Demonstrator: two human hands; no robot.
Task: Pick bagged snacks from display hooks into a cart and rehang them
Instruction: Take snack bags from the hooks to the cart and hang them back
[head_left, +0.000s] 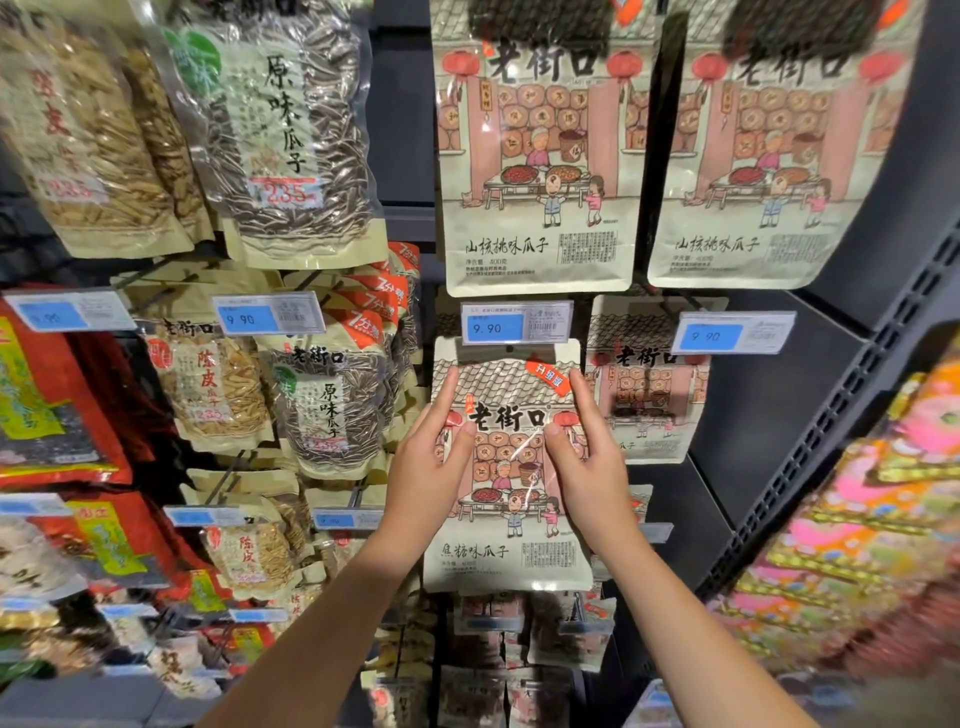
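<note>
- a dark metal shop display wall (753, 415) fills the view, with rows of hooks carrying hanging snack bags, and a slotted upright post (852, 415) runs down its right side.
- blue price tags reading 9.90 sit on the hook ends; one price tag (517, 322) hangs just above the held bag.
- both bare arms reach up from the bottom of the frame.
- the left hand (426, 457) grips the left edge of a beige seed bag (511, 519), thumb on the front, fingers running up its side.
- the right hand (584, 452) grips the right edge the same way, thumb on the front.
- the seed bag is upright in the middle of the wall, its top edge touching the tag; whether it hangs on a hook cannot be told.
- two larger beige bags (540, 156) with the same cartoon street scene hang above.
- a similar bag (649, 395) hangs just right, partly hidden by the held one.
- to the left, clear glossy bags of striped sunflower seeds (291, 130) and pale seeds (218, 384).
- bright pink and orange packets (872, 519), blurred, crowd the right edge.
</note>
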